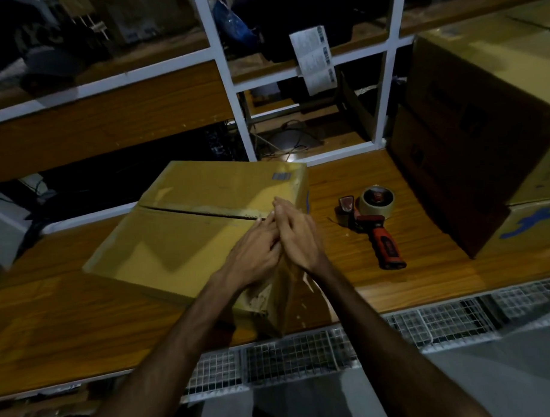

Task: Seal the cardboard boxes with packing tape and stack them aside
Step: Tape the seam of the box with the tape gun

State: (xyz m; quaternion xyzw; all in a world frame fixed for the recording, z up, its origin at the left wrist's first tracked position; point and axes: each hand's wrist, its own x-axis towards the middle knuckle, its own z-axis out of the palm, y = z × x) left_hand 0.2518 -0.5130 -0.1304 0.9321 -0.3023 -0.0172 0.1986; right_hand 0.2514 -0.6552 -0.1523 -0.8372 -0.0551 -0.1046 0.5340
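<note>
On box seam, both hands apparently press tape.

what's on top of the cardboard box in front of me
Both hands, left hand and right hand, rest on the cardboard box over its centre seam. Whatever lies beneath them is covered.

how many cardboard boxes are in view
3: one box under both hands on the table, two stacked boxes at right, upper on lower. Others may be out of frame.

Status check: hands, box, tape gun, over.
Both hands, left and right, pressed on box seam. Seam mostly untaped. Tape gun idle on table. Nothing blocking.
</note>
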